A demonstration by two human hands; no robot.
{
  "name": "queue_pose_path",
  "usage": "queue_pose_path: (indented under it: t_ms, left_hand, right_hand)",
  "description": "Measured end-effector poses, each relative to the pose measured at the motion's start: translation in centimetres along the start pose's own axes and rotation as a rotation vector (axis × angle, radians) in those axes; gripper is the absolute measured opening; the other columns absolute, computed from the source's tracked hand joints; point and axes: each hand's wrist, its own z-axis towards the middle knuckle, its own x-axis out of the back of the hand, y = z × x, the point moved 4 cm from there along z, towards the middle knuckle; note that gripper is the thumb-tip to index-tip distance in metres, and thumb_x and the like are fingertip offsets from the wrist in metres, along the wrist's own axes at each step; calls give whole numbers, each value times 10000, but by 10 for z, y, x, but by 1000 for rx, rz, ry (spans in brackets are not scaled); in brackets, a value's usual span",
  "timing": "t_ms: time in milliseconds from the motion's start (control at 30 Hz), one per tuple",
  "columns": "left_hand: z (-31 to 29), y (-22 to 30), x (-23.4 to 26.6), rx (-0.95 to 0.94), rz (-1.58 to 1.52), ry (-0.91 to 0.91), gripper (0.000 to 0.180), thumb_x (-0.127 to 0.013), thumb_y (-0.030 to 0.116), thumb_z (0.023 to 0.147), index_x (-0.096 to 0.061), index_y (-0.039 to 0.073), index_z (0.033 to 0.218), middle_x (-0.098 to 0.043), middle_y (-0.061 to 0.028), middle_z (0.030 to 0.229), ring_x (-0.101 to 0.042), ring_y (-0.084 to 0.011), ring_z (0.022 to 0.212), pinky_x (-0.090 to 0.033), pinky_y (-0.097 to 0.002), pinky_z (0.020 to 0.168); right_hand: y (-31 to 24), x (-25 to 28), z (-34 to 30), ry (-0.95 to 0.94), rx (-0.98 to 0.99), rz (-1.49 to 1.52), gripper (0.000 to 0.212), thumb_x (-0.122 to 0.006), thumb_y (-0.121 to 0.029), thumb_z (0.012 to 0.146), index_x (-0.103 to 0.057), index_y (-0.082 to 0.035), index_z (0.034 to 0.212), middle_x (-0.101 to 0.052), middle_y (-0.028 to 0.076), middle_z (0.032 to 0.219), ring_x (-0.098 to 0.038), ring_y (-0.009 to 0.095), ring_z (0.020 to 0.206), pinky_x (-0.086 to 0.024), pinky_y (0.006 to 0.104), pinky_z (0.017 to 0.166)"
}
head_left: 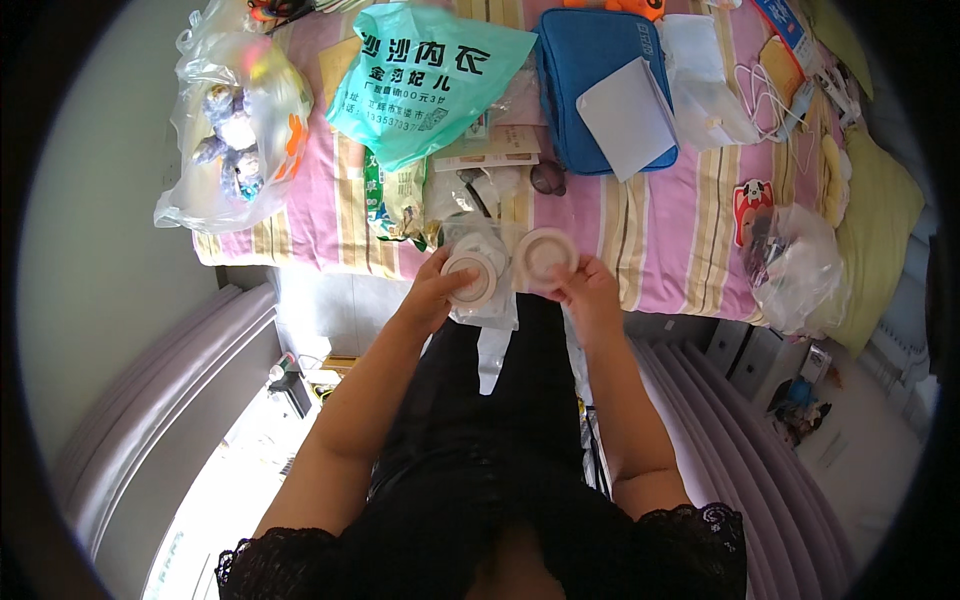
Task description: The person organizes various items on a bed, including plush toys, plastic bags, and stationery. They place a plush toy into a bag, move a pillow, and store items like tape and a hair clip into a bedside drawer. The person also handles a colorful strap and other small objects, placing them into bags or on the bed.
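Observation:
Just past the bed's near edge, my left hand [433, 292] is closed on a round pale disc with a raised rim [484, 290], its thumb lying across the face. A see-through plastic bag [497, 317] hangs around and below that disc; whether the disc is inside it I cannot tell. My right hand [594, 298] pinches a second round pale disc [546, 240] by its lower right edge. The two discs are side by side, a small gap between them. Behind them lie a crumpled see-through bag [460, 195] and a green packet [398, 195].
On the striped bedspread [690, 255] lie a turquoise plastic bag [430, 75], a blue zip case [560, 90] under a white sheet [628, 115], a bagged plush toy [232, 135], dark sunglasses [547, 178], white cables [760, 100] and another see-through bag [800, 265].

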Motion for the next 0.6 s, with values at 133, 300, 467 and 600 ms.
queue_pose_path:
  t_ms: [133,300,467,600]
  left_hand:
    - [3,-6,-7,-38,-68,9,466,-615,242,871,-431,1,1225,-580,-97,1078,-589,-192,985,-485,-316,864]
    - [-2,-12,-10,-94,-90,-108,561,-613,379,854,-435,-5,1222,-576,-104,1084,-580,-202,1006,-461,-328,902]
    - [-10,-3,-1,-11,-54,-69,514,-676,254,782,-474,-16,1170,-599,-107,1015,-608,-193,928,-491,-304,838]
    - [-18,9,15,-45,-158,-51,469,-677,247,779,-506,-18,1127,-612,-102,961,-623,-188,860,-511,-289,779]
  right_hand:
    - [-8,-48,-31,-117,-14,-149,252,-716,-130,787,-547,7,916,-621,56,775,-568,86,630,-473,219,555]
    - [5,-66,-26,-95,59,-365,337,-750,-178,761,-523,12,921,-600,60,720,-531,80,517,-423,208,445]
    - [13,-66,-6,-286,45,-500,371,-780,-286,715,-583,7,826,-602,49,668,-547,90,552,-437,215,520]
    - [-22,-67,64,-152,28,-285,244,-688,-235,798,-617,-2,789,-583,31,626,-520,89,496,-395,226,437]
